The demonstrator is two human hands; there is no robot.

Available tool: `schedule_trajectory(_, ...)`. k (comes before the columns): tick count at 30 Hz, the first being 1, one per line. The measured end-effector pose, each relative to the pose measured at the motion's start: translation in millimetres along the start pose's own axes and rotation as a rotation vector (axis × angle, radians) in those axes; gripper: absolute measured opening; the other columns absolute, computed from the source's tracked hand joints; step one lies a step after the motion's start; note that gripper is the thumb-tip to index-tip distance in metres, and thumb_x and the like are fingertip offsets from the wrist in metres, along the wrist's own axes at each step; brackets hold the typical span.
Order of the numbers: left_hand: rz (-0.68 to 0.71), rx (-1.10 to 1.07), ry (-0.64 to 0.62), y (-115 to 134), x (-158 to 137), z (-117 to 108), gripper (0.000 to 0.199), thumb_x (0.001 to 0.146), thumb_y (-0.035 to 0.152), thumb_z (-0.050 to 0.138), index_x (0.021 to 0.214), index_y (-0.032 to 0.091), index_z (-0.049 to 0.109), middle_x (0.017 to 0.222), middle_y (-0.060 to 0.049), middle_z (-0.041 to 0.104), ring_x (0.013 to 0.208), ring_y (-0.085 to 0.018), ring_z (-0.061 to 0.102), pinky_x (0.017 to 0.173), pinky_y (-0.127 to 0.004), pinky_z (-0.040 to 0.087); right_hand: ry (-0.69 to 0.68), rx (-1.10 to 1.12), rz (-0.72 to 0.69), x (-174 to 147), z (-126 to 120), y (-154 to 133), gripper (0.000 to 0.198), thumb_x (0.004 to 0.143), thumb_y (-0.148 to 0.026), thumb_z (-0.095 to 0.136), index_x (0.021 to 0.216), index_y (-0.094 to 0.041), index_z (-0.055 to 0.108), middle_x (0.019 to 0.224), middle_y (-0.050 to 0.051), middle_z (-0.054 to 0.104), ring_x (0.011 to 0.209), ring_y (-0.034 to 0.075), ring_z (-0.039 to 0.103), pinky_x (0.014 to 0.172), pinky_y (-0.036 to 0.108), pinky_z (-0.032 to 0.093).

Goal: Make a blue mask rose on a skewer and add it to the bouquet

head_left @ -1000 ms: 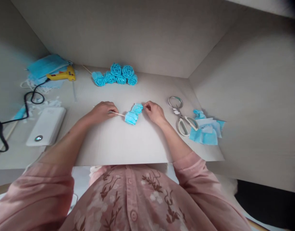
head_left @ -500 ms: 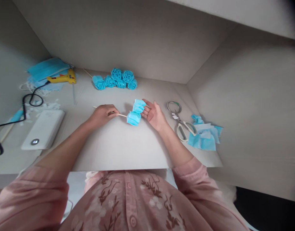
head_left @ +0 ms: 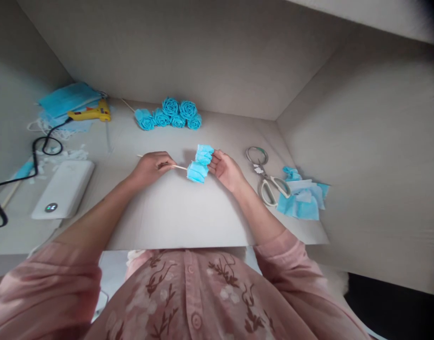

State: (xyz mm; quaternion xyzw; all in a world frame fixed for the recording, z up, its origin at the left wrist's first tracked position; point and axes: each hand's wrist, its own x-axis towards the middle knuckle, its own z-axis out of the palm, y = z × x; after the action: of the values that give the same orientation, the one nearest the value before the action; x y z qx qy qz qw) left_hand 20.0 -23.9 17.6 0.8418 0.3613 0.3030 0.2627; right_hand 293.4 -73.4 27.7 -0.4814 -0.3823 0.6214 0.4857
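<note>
My left hand is closed around a thin wooden stick. The stick's right end meets a pleated light-blue strip that looks like face-mask fabric. This strip runs up in two bunched parts, one above the other, over the middle of the table. Palm up, my right hand is at the strip's upper right edge, thumb and fingers drawn together on it. Its fingertips are partly hidden behind the fabric.
Several blue fabric roses lie at the back. On the left are a yellow glue gun, blue face masks and a white power bank. Scissors and blue fabric scraps lie on the right.
My right thumb has come down from its raised position onto the strip's edge. My left hand and the stick have hardly moved.
</note>
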Motion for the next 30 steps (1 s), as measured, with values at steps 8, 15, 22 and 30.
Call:
schedule_trajectory(8, -0.01, 0.029, -0.015, -3, 0, 1, 0.035, 0.095, 0.048, 0.059, 0.088, 0.02, 0.079, 0.085, -0.005, 0.077, 0.069, -0.015, 0.062, 0.063, -0.025, 0.044, -0.022, 0.056, -0.025, -2, -3, 9, 0.034, 0.078, -0.036, 0.076, 0.11, -0.025, 0.074, 0.106, 0.003, 0.08, 0.105, 0.021, 0.075, 0.102, 0.038, 0.056)
schedule_trajectory(15, 0.044, 0.121, -0.079, -17, -2, 5, 0.029, 0.095, 0.038, 0.06, 0.105, 0.019, 0.08, 0.092, -0.007, 0.078, 0.075, -0.018, 0.066, 0.071, -0.027, 0.047, -0.008, -0.002, -0.035, -1, -3, 16, 0.038, 0.078, -0.034, 0.078, 0.115, -0.026, 0.076, 0.11, 0.0, 0.08, 0.104, 0.02, 0.075, 0.104, 0.04, 0.056)
schedule_trajectory(22, 0.085, 0.212, -0.148, -7, -2, 13, 0.032, 0.093, 0.027, 0.062, 0.123, 0.022, 0.072, 0.108, -0.008, 0.077, 0.1, -0.024, 0.07, 0.092, -0.035, 0.05, -0.018, -0.052, -0.054, -3, 1, 18, 0.04, 0.081, -0.038, 0.078, 0.119, -0.027, 0.077, 0.115, 0.0, 0.08, 0.112, 0.022, 0.073, 0.107, 0.042, 0.056)
schedule_trajectory(30, 0.133, 0.116, -0.189, 6, -4, 23, 0.028, 0.096, 0.018, 0.054, 0.119, 0.021, 0.07, 0.11, -0.007, 0.075, 0.099, -0.021, 0.071, 0.089, -0.03, 0.051, -0.03, -0.046, -0.061, -5, 3, 17, 0.038, 0.081, -0.039, 0.076, 0.117, -0.026, 0.076, 0.117, 0.001, 0.079, 0.114, 0.023, 0.073, 0.106, 0.042, 0.055)
